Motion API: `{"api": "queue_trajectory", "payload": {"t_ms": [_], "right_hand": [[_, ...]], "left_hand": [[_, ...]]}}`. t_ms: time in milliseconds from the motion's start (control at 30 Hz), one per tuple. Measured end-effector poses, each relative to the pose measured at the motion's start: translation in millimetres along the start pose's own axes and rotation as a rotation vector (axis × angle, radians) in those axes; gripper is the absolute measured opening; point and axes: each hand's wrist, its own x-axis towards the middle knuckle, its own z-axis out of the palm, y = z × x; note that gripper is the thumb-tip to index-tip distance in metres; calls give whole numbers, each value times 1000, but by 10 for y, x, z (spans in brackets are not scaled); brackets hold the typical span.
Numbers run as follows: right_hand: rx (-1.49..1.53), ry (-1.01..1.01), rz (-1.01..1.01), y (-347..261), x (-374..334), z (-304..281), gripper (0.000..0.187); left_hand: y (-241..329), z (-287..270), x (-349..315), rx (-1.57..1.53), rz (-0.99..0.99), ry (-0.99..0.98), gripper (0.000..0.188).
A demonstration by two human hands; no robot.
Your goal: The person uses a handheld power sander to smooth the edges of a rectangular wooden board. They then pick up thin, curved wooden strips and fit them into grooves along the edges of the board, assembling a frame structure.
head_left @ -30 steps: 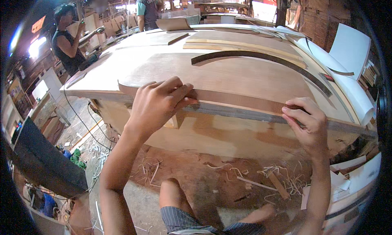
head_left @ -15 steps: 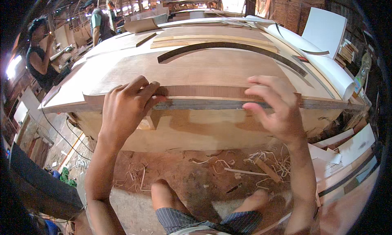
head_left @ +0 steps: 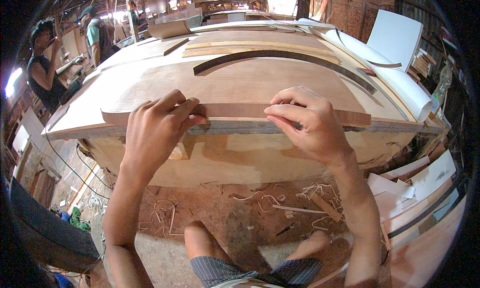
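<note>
A wooden panel (head_left: 165,85) with rounded front corners lies on the workbench. Along its front edge runs a brown wood edging strip (head_left: 235,111). My left hand (head_left: 162,120) is closed on this edge left of the middle, fingers over the top and thumb lower down. Right of the middle, my right hand (head_left: 307,120) pinches at the same strip, thumb against fingertips. Both palms are turned from view. A dark curved strip (head_left: 280,54) rests on top of the panel, beyond my hands.
Light wooden slats (head_left: 260,49) lie farther back on the bench. A white rolled sheet (head_left: 395,83) runs along the right side. Thin shavings (head_left: 325,198) litter the floor, with boards (head_left: 425,203) at right. A person (head_left: 45,70) stands at the far left; a cable (head_left: 70,163) hangs nearby.
My right hand has moved left along the front edge, and its spread fingers have closed into a pinch at the strip. My left hand stays in place.
</note>
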Motion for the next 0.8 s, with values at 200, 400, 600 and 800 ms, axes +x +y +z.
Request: {"api": "queue_trajectory", "payload": {"t_ms": [200, 400, 600, 800], "right_hand": [[-12, -21, -3, -8, 13, 1, 9], [-65, -25, -29, 0, 17, -48, 14], [-90, -39, -14, -39, 53, 31, 14], [-122, 8, 24, -217, 20, 19, 24]], "left_hand": [[-35, 1, -21, -32, 1, -2, 21], [-21, 45, -1, -62, 27, 31, 23], [-104, 58, -108, -26, 9, -5, 19], [-122, 43, -82, -65, 112, -37, 18]]}}
